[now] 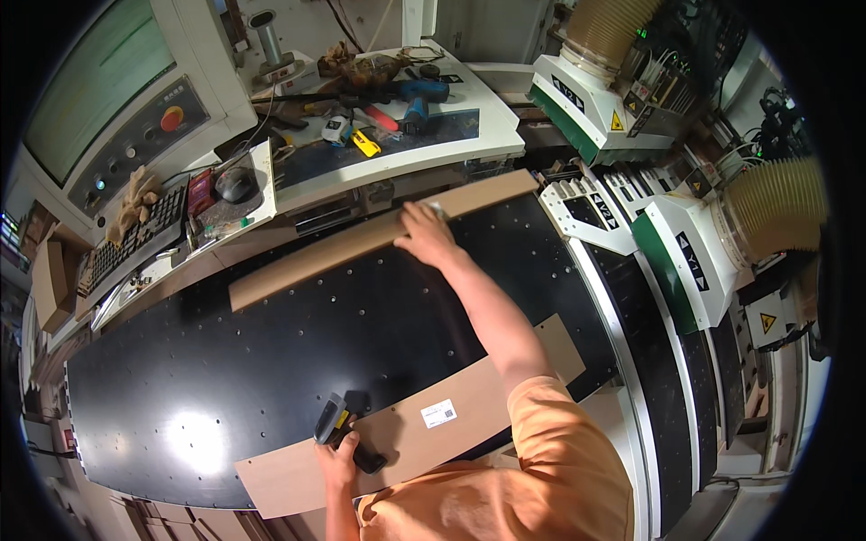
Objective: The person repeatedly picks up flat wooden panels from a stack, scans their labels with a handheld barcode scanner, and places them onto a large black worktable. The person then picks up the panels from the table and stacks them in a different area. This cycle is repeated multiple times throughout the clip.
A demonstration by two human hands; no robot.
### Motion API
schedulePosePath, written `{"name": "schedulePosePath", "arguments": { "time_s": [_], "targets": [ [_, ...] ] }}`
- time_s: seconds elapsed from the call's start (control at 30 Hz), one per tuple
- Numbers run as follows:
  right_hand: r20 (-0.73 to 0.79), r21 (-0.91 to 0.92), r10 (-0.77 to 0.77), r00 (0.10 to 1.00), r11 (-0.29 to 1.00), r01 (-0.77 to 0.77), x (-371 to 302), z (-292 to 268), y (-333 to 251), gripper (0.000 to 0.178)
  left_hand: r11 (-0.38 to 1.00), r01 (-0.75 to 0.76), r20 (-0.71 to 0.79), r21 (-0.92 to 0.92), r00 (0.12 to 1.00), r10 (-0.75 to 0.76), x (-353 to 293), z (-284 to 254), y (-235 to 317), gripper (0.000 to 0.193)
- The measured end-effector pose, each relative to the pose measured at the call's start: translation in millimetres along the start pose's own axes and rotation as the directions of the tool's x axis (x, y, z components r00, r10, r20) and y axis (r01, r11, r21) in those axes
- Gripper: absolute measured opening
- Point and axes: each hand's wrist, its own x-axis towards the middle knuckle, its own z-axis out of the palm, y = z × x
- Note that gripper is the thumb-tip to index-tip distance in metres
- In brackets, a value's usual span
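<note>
My left hand point(337, 462) is closed round a dark grey handheld barcode scanner point(330, 417) with a yellow mark. It holds the scanner over a wide brown panel point(311, 473) near the front of the black table, close to my body. A white printed label point(439, 414) is stuck on that panel. My right arm stretches to the far side, where my right hand point(426, 236) grips a narrow brown board point(311, 268) across its width. Beside these fingers a white label point(438, 210) shows on the board, partly hidden by the hand.
The black table point(198, 361) is dotted with small holes. On the right stand white machine heads point(690, 261) with ribbed hoses and rails. Beyond the table, a white bench point(492, 135) carries tools and a yellow cutter point(365, 142). A keyboard point(135, 239) and mouse point(236, 184) lie at far left.
</note>
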Motion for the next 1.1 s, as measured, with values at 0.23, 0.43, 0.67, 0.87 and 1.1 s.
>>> {"name": "schedulePosePath", "arguments": {
  "time_s": [0.23,0.43,0.67,0.87,1.1],
  "targets": [
    [-0.348,0.252,0.625,0.699,0.780,-0.573,-5.1,34.8,-7.8,0.062,0.999,0.040,0.017,-0.025,0.999,-0.040,1.6,4.4,4.5,0.048],
    [-0.379,0.239,0.598,0.706,0.801,-0.549,27.8,54.8,-17.4,0.055,0.999,0.037,0.015,0.004,0.999,-0.037,6.2,12.2,7.0,0.046],
    [-0.371,0.283,0.501,0.782,0.863,-0.418,10.8,53.1,-2.4,0.048,0.995,0.038,0.026,0.087,0.999,-0.040,13.8,14.3,12.7,0.041],
    [-0.298,0.281,0.492,0.818,0.864,-0.418,4.1,50.2,11.7,0.045,0.998,-0.055,-0.083,0.031,0.995,0.057,17.8,6.8,20.8,0.032],
    [-0.335,0.251,0.413,0.847,0.905,-0.342,-2.1,52.7,20.4,0.043,1.000,0.004,-0.162,0.019,0.987,-0.001,-44.9,-17.9,15.4,0.045]
  ]
}}
